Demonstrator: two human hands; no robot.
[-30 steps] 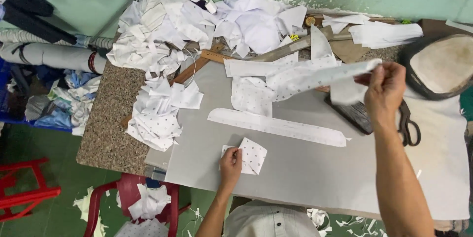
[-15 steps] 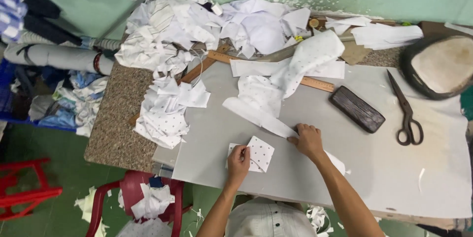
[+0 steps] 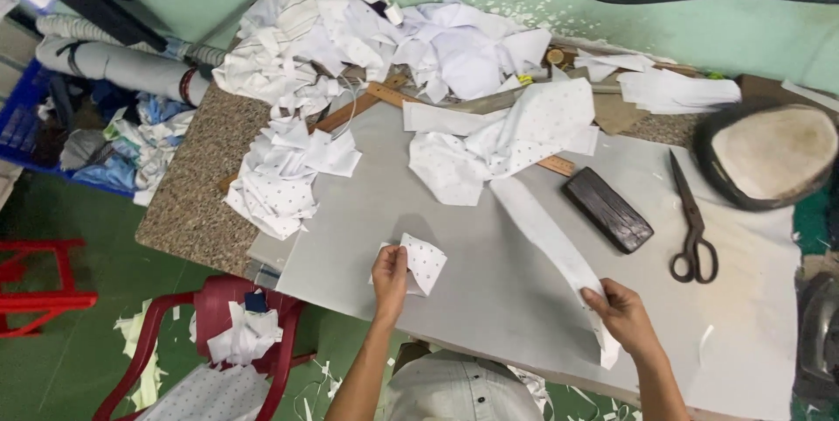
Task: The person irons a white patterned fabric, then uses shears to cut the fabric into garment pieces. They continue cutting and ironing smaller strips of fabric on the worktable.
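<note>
My left hand (image 3: 390, 278) pinches a small white dotted fabric piece (image 3: 423, 260) and lifts its edge off the grey board (image 3: 489, 281). My right hand (image 3: 622, 316) grips a long white fabric strip (image 3: 546, 233) near its lower end at the board's front edge. The strip runs up and left toward a crumpled pile of dotted white fabric (image 3: 498, 146) in the middle of the board.
Black scissors (image 3: 690, 224) and a dark rectangular block (image 3: 607, 209) lie to the right. A wooden ruler (image 3: 367, 102) crosses behind the pile. Heaps of white cloth scraps (image 3: 288, 172) cover the left and back. A red plastic chair (image 3: 223, 325) holds scraps below.
My right hand has pulled the long strip down and right toward the front edge. My left hand has lifted the small dotted piece off the board.
</note>
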